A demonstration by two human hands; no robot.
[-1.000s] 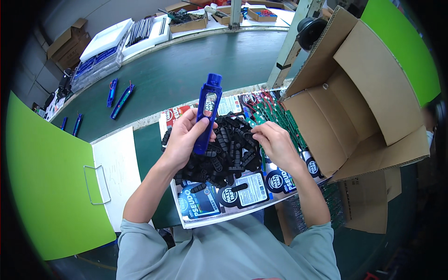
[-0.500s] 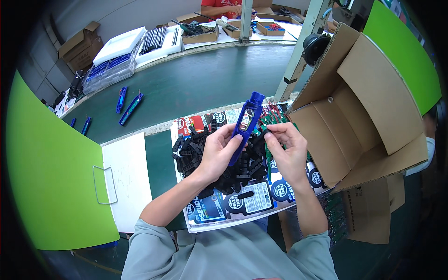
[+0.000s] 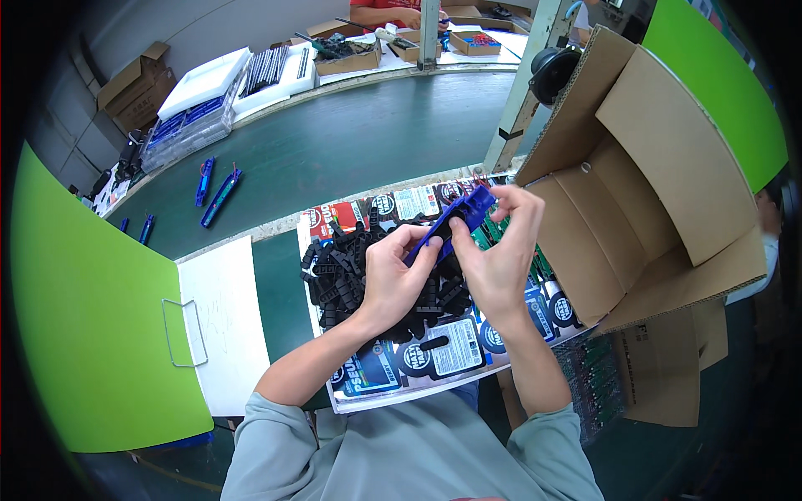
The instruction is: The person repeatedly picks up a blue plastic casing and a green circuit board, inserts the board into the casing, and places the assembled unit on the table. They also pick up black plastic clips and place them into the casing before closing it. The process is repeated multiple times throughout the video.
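A blue plastic casing [image 3: 478, 205], long and narrow with a hollow side, is tilted up to the right between my two hands. My left hand [image 3: 394, 271] is closed on its lower end, thumb along the edge. With its thumb pressed into the hollow and its fingers behind the upper end, my right hand [image 3: 499, 267] grips it too. Something dark shows inside under the thumbs; its shape is mostly hidden. Below and left of the hands lies a heap of small black plastic parts [image 3: 338, 280]. One black part [image 3: 434, 343] rests apart, nearer to me.
Printed sheets [image 3: 376, 367] cover the work surface. Green circuit boards [image 3: 541, 265] lie to the right, beside an open cardboard box [image 3: 618, 242]. Several blue casings [image 3: 220, 199] lie on the green bench, far left. A green panel [image 3: 92, 317] stands left. Another person's hand [image 3: 408, 17] shows across the bench.
The casing has tipped further right, turning its hollow away. My right hand has come from beside it onto its upper end, and the black piece it held is now hardly visible.
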